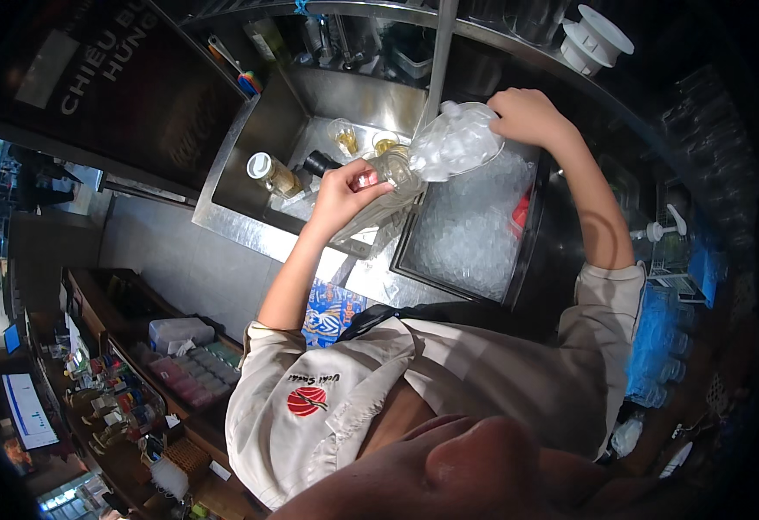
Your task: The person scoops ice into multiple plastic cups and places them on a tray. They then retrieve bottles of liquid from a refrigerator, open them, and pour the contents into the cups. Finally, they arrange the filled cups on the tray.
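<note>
My left hand [347,198] grips a clear vessel [397,170] at its mouth, over the stainless steel sink's near side. My right hand [529,117] holds the rim of a clear scoop [460,140] heaped with ice cubes. The scoop tilts, its lip against or just over the vessel's mouth; contact cannot be told. Below the scoop lies an ice bin [402,250] full of crushed or cubed ice [470,227]. Two glasses of amber liquid stand in the sink: one glass [347,142] behind the vessel, the other glass [386,140] close beside it.
A white-lidded jar [282,182] and a black cylinder [317,162] stand in the sink [363,97]. A red object [520,211] lies at the ice bin's right side. A pump dispenser [662,229] and glasses in a blue rack [655,344] are to my right. A steel post [441,58] rises behind the scoop.
</note>
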Tool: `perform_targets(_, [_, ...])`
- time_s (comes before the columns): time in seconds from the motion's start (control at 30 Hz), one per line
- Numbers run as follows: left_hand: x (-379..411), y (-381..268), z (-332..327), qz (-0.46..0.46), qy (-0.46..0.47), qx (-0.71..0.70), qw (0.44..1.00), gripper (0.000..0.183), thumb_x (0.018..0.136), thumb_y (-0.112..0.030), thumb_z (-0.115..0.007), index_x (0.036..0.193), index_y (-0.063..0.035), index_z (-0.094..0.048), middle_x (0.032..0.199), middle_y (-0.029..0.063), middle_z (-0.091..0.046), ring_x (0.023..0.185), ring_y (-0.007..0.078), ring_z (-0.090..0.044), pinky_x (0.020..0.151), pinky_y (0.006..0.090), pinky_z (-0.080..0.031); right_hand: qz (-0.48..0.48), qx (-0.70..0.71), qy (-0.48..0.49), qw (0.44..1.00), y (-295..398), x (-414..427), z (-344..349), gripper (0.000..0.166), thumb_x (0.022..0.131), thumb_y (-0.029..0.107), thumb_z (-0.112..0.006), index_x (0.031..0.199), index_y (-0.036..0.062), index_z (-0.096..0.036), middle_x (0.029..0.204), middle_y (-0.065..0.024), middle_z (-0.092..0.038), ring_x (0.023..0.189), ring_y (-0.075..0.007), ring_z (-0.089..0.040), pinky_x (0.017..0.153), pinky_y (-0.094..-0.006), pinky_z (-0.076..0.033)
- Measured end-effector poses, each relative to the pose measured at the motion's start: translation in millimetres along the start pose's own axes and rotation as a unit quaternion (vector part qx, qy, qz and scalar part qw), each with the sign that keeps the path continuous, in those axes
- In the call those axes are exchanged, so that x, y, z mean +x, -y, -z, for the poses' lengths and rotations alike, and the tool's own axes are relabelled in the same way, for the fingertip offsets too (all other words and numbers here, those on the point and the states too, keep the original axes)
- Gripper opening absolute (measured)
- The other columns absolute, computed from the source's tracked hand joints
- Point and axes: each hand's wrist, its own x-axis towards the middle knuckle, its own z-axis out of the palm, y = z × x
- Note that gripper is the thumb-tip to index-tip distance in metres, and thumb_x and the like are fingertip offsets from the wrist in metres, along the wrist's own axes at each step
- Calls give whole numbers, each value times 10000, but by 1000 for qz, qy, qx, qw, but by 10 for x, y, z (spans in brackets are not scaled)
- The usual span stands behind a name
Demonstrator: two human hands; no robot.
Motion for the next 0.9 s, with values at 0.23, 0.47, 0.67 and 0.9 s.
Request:
perform_targets(0.23, [60,28,-70,26,-56,-57,996,216,698,-109,-742,710,-35,-539,633,-76,-458,549,-6,-366,482,160,-276,-34,-149,-77,985,500,-97,504,129,644,99,-580,731,54,-663,732,-136,-647,693,-280,-647,626,-380,-506])
perform_targets(0.47, [-28,165,2,25,-130,-200,971,192,664,-43,-733,719,-37,-549,666,-50,-499,593,24,-438,534,173,-342,-173,-43,-56,982,127,-539,84,210,678,219,-598,779,41,-645,790,-174,-623,763,-338,-612,699,-412,-485])
perform_targets(0.67, [-109,191,235,34,-258,-452,853,206,682,-66,-630,849,-58,-509,601,-69,-387,442,31,-326,399,189,-229,-137,244,-11,960,-709,65,-1851,429,680,292,-681,986,3,-600,908,-199,-627,881,-362,-597,788,-399,-467])
perform_targets(0.9, [-338,76,383,-12,-330,-493,805,324,669,-135,-648,908,-16,-463,729,-3,-485,617,81,-473,600,212,-397,-222,530,-426,699,-1201,1480,-2159,517,694,208,-699,1127,-11,-520,968,-73,-617,937,-188,-562,832,-293,-410])
